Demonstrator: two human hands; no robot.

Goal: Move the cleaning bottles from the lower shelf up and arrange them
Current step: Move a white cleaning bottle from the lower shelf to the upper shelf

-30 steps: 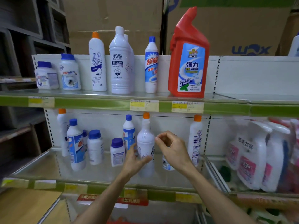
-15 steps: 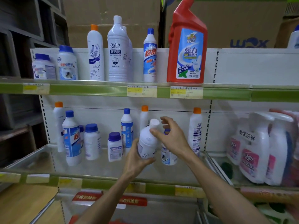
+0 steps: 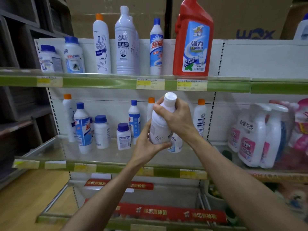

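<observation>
I hold a white cleaning bottle [image 3: 160, 125] with a white cap in front of the lower shelf [image 3: 106, 166], tilted a little to the right. My left hand [image 3: 146, 145] grips its base from below. My right hand [image 3: 176, 119] grips its neck just under the cap. Several more bottles stand on the lower shelf, among them a blue-capped one [image 3: 82, 127] and an orange-capped one [image 3: 200, 117]. The upper shelf [image 3: 103, 82] carries several bottles in a row, ending with a large red bottle [image 3: 193, 42].
White spray bottles [image 3: 255, 135] with pink labels fill the lower shelf's right bay. The upper shelf has bare board right of the red bottle. Cardboard boxes [image 3: 250, 15] sit behind the top row. A dark rack [image 3: 20, 47] stands at the left.
Both hands have taken the white bottle off the lower shelf and raised it. My right hand went from beside the bottle to gripping its neck.
</observation>
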